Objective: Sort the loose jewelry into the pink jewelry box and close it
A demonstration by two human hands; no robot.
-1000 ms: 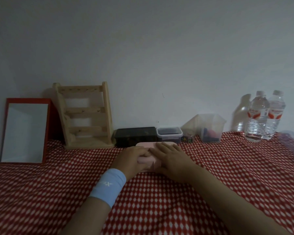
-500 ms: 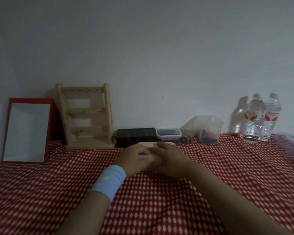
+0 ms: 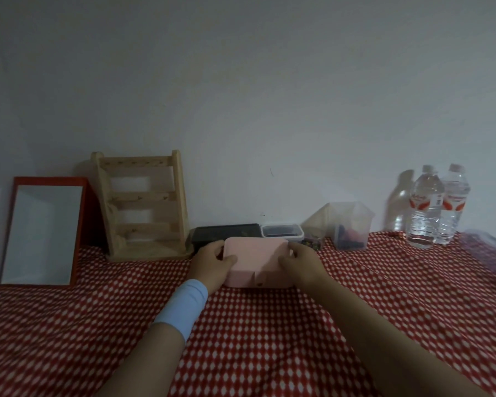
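The pink jewelry box point(image 3: 257, 255), lid down, lies on the checked surface point(image 3: 269, 339) with its long axis left to right, the left hand point(image 3: 212, 263) and right hand point(image 3: 302, 262) gripping opposite ends, equally near, while a black tray point(image 3: 226, 231) and a clear lidded container point(image 3: 282, 231) crowd its far edge.

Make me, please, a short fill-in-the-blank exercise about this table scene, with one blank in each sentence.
1. The left hand and the right hand grip the ends of the ____ jewelry box.
2. At the far right stand ____ water bottles.
3. The wristband on the left wrist is light ____.
4. The wooden rack stands on the ____-and-white tablecloth.
Missing words: pink; two; blue; red.
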